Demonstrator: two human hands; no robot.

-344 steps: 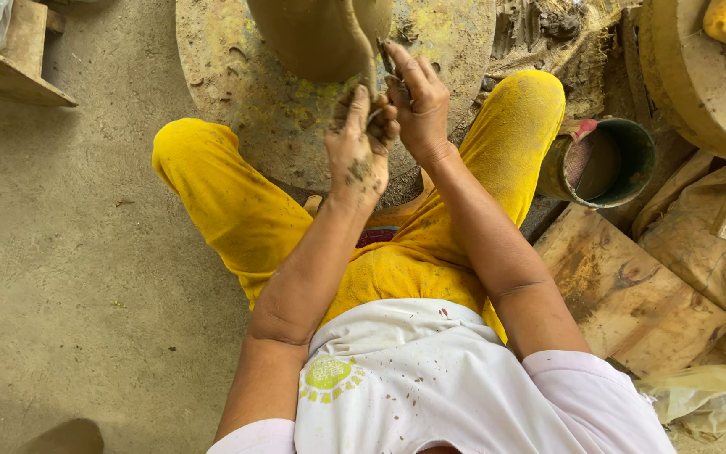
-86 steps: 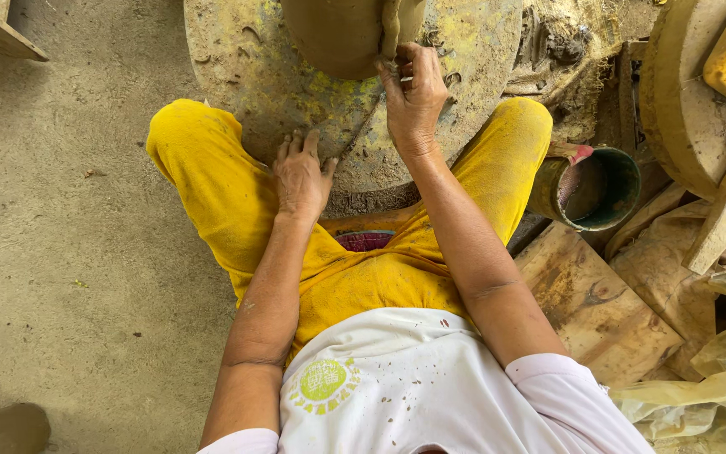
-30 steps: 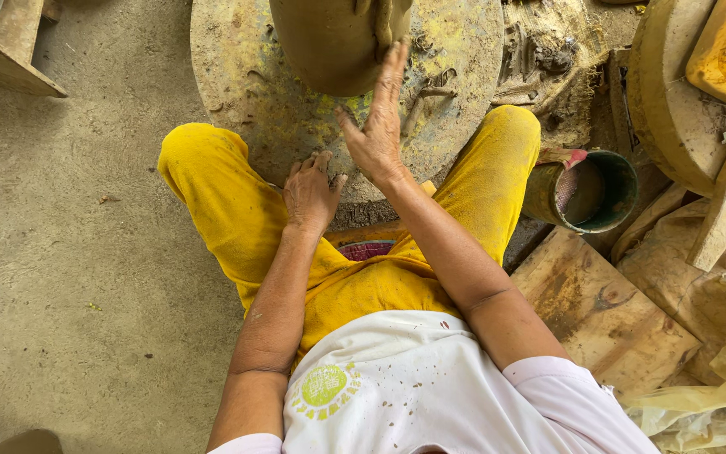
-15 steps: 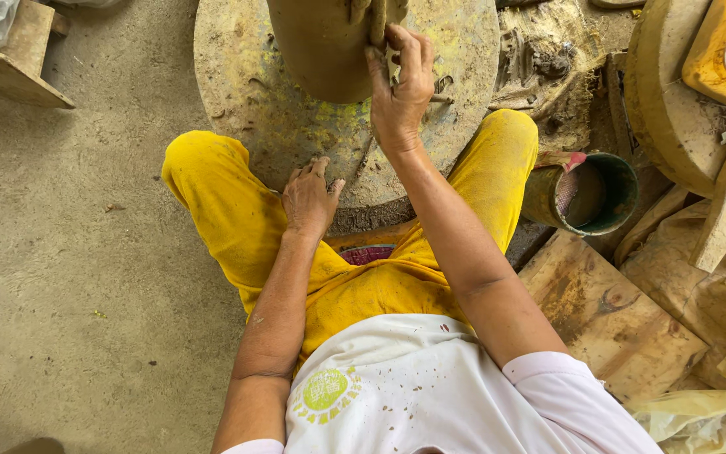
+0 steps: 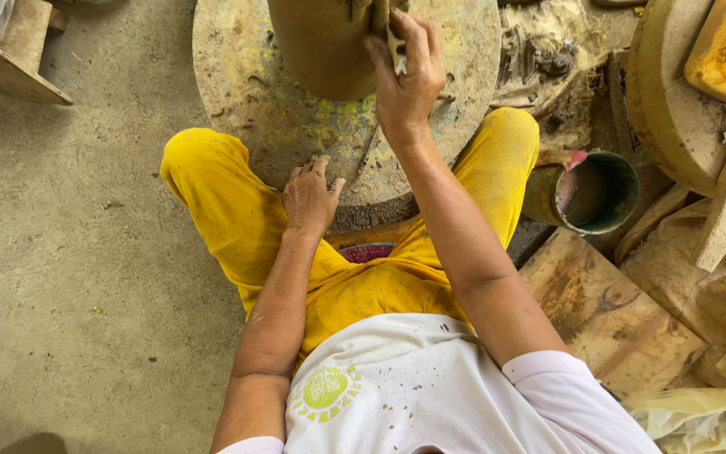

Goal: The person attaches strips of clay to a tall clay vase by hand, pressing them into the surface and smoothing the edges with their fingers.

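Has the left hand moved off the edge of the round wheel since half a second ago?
No. The left hand still rests on the near edge of the round wheel, as before.

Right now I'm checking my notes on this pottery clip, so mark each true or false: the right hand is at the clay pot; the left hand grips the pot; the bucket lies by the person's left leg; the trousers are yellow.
1. The right hand is at the clay pot: true.
2. The left hand grips the pot: false, it rests on the round wheel edge.
3. The bucket lies by the left leg: false, by the right leg.
4. The trousers are yellow: true.
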